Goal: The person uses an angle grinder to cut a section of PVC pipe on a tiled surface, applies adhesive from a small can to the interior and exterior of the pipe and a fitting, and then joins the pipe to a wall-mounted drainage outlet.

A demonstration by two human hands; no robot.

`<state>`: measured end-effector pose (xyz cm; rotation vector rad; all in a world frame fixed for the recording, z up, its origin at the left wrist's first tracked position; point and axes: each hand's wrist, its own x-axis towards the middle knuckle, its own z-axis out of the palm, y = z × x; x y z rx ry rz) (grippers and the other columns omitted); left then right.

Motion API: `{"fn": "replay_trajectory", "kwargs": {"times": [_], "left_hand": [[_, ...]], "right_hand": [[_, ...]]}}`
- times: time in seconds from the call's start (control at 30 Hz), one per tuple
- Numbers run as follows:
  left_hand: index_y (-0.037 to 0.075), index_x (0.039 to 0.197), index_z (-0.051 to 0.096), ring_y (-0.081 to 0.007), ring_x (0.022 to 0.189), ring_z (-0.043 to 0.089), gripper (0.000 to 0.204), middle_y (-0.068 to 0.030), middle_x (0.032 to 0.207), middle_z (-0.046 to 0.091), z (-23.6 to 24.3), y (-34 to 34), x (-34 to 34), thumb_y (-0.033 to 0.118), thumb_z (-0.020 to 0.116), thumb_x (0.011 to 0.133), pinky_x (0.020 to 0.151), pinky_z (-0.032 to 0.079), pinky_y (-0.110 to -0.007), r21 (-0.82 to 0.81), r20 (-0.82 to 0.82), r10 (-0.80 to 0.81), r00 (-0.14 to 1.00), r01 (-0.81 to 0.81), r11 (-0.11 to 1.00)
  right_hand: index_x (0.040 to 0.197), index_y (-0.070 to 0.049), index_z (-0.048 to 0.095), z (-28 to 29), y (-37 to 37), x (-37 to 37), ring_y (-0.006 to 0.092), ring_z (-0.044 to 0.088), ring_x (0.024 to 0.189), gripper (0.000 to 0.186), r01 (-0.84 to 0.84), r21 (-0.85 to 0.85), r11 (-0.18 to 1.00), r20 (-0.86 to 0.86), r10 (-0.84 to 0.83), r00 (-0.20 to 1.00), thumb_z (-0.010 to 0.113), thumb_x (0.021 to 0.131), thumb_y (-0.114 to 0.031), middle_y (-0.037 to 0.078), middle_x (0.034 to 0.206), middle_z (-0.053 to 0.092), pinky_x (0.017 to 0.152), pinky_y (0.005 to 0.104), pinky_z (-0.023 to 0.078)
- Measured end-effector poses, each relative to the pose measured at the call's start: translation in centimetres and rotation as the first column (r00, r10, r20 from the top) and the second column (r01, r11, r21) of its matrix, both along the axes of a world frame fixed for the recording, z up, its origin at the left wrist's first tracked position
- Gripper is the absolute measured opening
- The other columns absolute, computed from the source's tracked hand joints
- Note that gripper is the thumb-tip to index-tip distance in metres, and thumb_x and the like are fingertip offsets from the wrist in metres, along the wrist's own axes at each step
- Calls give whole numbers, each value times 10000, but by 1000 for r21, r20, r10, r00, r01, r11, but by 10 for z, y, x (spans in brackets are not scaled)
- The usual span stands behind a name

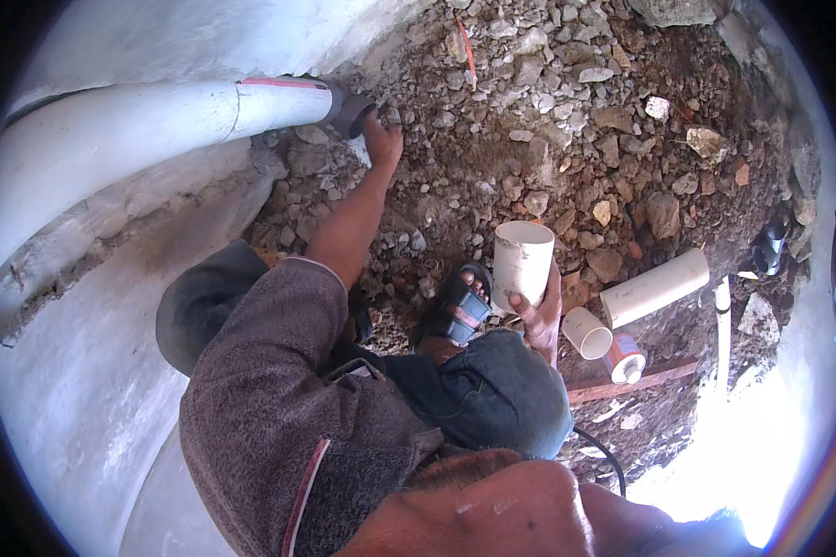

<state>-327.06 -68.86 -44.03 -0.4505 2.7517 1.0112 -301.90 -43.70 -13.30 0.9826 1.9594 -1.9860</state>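
Note:
A long white pipe [172, 125] runs along the wall at the left and ends in a grey pipe fitting [351, 117]. My left hand [384, 141] is stretched out to that fitting, its fingers closed on the open rim. Down by my right knee, my right hand [542, 320] grips a short, wide white pipe piece [522, 260] from below and the side. This piece stands nearly upright, its open end facing up. The right thumb shows on the pipe; the other fingers are partly hidden behind it.
Beside my right hand lie another short pipe piece [586, 333], a longer white pipe [656, 286] and an orange-and-white can [625, 360]. A wooden strip [664, 373], thin white pipe [723, 325] and black fitting [769, 247] are farther right. Broken stones [613, 176] cover the ground.

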Motion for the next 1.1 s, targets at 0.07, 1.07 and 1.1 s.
{"fn": "replay_trajectory", "kwargs": {"times": [0.07, 1.07, 1.1], "left_hand": [[-104, 1358, 356, -397, 1265, 402, 751, -305, 1354, 404, -17, -44, 5, 349, 644, 833, 1135, 240, -438, -108, 56, -42, 998, 48, 993], [47, 1336, 434, -233, 1108, 597, 771, -85, 1191, 589, 224, 172, 129, 378, 810, 750, 947, 503, -412, 893, 377, -796, 473, -413, 178], [36, 1295, 481, -240, 1090, 610, 722, -89, 1166, 607, 228, 170, 126, 371, 812, 748, 937, 510, -417, 900, 363, -801, 477, -403, 168]], "right_hand": [[1436, 41, 310, 7, -4, -5, 275, 500, 1200, 1155, 21, -41, 999, -31, -23, 999, 835, 619, -584, 182, 1306, 503, 1016, 414, 395], [1327, 21, 506, 37, 69, 61, 331, 459, 1287, 638, -51, 787, 615, 44, 27, 999, 726, 837, -323, 228, 1365, 480, 1054, 421, 399], [1242, 22, 568, 64, 82, 67, 277, 608, 1101, 531, 333, 468, 818, 84, -417, 905, 753, 813, -230, 204, 1223, 600, 906, 376, 511]]}}
